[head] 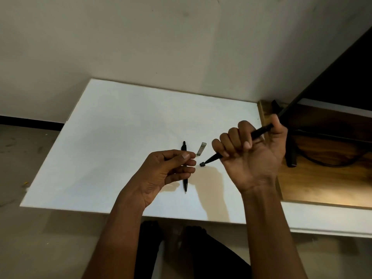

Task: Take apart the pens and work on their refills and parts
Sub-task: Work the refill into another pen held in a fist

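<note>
My right hand [251, 156] grips a black pen [213, 157] in a fist, raised above the white board [120, 137]. The pen's tip points down and left, and my thumb lies over its top end. Just below that tip a small black part [202, 164] lies on the board. A second black pen [185, 184] lies lengthwise on the board, partly hidden under my left hand [167, 172]. That hand hovers with its thumb pressed on the forefinger; whether anything is pinched there is hidden. A small grey see-through case [202, 149] lies between the hands.
The white board lies on a table against a pale wall. To its right is bare brown wood [322, 174] with a black cable and a dark slanted bar. The board's left edge overhangs the floor. My dark-clothed legs show below the table's front edge.
</note>
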